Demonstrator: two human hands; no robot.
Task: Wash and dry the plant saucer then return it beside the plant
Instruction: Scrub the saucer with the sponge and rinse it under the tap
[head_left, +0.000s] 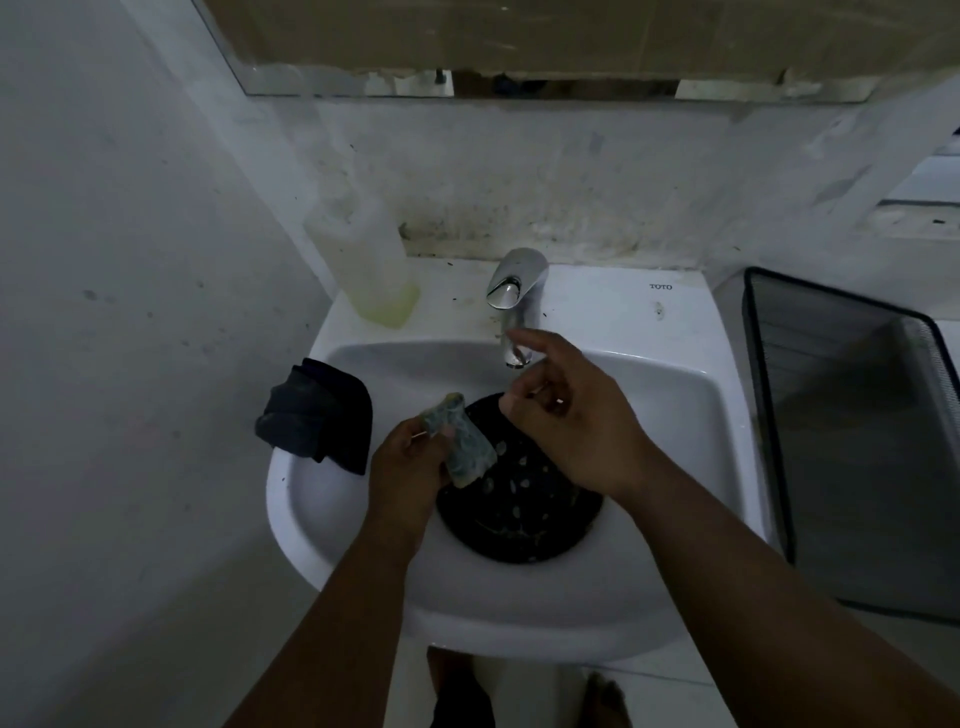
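Mid-wash: black saucer (519, 512) flat in the sink (691, 410) bowl. Left hand (410, 462) clutching a scrubbing sponge (462, 441) at its 10 o'clock edge, right hand (566, 415) loose-fingered, probably reaching the tap (514, 291) at 12; rinse next

Dim bathroom, stained white walls (130, 260), mirror (519, 47) above white pedestal sink (623, 322), chrome tap (514, 283), black mesh basket (841, 415) to the right, pale tiled floor (654, 696)

The tap (511, 306) overhangs the basin's (363, 561) back; the saucer (524, 514) fills its middle, leaving both sides open.
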